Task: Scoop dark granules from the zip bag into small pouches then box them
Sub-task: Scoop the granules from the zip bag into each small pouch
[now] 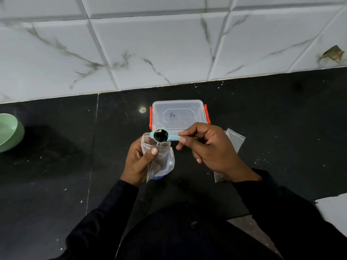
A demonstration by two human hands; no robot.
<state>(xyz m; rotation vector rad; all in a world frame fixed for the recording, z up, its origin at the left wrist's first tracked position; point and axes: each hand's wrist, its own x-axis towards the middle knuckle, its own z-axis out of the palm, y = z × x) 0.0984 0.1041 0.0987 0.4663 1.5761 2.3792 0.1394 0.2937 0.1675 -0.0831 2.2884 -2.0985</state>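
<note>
My left hand (138, 163) grips a clear plastic bag (161, 160) upright, thumb pressed on its front, its mouth held open. My right hand (208, 147) pinches the handle of a small light-blue scoop (163, 136). The scoop's bowl is full of dark granules and hovers just over the bag's mouth. Behind both hands a clear plastic box (178, 114) with orange clips stands on the black counter (281, 119), its lid on. More clear bags (234, 139) lie flat under and to the right of my right hand.
A pale green bowl (8, 132) sits at the left edge of the counter. A white marbled tile wall (150, 44) rises right behind the box. Small white specks are scattered over the counter.
</note>
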